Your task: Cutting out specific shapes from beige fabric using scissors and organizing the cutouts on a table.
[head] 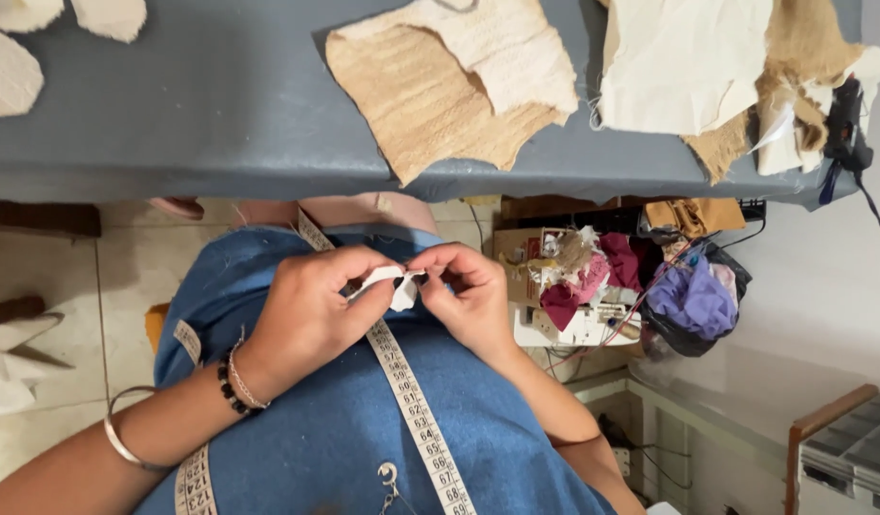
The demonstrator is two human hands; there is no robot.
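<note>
My left hand [311, 310] and my right hand [468, 291] meet over my lap, both pinching a small white scrap of fabric [394, 283] between thumbs and fingers. A white measuring tape [409, 396] hangs down across my blue garment just under the hands. Beaded and metal bracelets circle my left wrist and forearm. The scrap is partly hidden by my fingers.
A grey table [220, 124] runs along the top, carrying tan and cream fabric pieces [440, 95] and a heap of cloth [726, 67] at the right. Below it a box of coloured scraps [592, 281] and a black bag of cloth [693, 300] stand on the tiled floor.
</note>
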